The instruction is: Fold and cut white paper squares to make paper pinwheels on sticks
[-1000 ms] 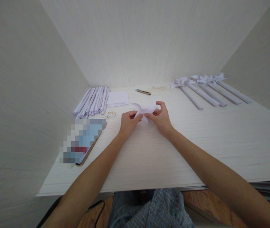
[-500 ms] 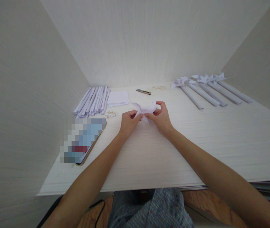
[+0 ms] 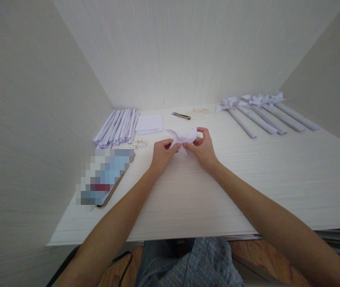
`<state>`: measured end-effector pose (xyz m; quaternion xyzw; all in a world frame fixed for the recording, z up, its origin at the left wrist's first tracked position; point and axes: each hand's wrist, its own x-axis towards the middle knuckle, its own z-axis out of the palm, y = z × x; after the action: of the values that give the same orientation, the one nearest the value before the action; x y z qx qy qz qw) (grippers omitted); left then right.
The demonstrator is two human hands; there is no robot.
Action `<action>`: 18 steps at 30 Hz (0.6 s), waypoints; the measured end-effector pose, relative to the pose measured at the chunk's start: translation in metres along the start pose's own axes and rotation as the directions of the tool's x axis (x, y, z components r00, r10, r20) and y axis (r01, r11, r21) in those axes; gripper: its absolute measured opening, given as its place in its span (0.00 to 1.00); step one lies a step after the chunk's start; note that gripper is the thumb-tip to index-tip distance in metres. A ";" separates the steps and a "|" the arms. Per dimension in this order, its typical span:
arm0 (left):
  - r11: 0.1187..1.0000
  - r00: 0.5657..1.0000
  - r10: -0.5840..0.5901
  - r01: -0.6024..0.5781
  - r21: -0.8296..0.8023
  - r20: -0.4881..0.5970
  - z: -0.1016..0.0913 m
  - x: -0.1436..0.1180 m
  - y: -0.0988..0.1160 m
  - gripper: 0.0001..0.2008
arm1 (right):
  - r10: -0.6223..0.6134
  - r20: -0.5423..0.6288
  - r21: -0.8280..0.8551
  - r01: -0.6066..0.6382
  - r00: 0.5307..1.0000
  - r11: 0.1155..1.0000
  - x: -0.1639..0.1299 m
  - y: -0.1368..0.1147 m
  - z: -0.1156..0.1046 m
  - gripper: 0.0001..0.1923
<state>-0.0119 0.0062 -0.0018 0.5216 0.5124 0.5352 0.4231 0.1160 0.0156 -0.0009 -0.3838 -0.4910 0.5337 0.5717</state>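
Note:
A white paper pinwheel head (image 3: 184,139), its corners curled in, is held just above the middle of the table. My left hand (image 3: 164,154) pinches its left side, thumb near the centre. On the right side, my right hand (image 3: 202,149) presses its thumb close to the same centre, while its index finger reaches up to the paper's upper right corner. Both thumbs almost meet. The fingers behind the paper are partly hidden.
Rolled paper sticks (image 3: 117,127) lie at the left beside a stack of paper squares (image 3: 149,124). Small pale pieces (image 3: 140,143) are nearby. Thread snips (image 3: 181,116) lie at the back. Several paper pinwheels (image 3: 256,113) rest back right. A blurred-out phone-like object (image 3: 110,175) is front left.
Almost nothing differs. Both hands keep their pinch on the paper pinwheel head, and the view has shifted very slightly.

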 end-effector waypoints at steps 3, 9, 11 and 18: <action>1.000 1.000 -0.001 0.001 0.004 -0.010 0.001 0.000 0.001 0.07 | -0.006 -0.014 0.006 0.006 1.000 1.000 -0.001 -0.001 0.001 0.28; 0.999 1.000 -0.003 0.003 -0.035 -0.014 0.002 -0.001 0.005 0.06 | -0.053 -0.036 -0.024 0.052 0.998 0.998 -0.001 -0.003 -0.001 0.29; 0.996 1.000 -0.016 0.015 -0.082 -0.015 0.002 -0.001 0.006 0.06 | -0.103 -0.075 -0.044 0.100 0.992 0.994 0.000 -0.003 -0.002 0.28; 0.943 0.989 -0.129 0.144 -0.301 0.069 -0.002 0.000 0.009 0.09 | -0.137 -0.286 0.015 0.147 0.948 0.989 0.009 -0.004 -0.014 0.08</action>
<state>-0.0127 0.0048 0.0067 0.4259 0.4482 0.5645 0.5469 0.1297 0.0248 0.0013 -0.4097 -0.4205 0.4393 0.6800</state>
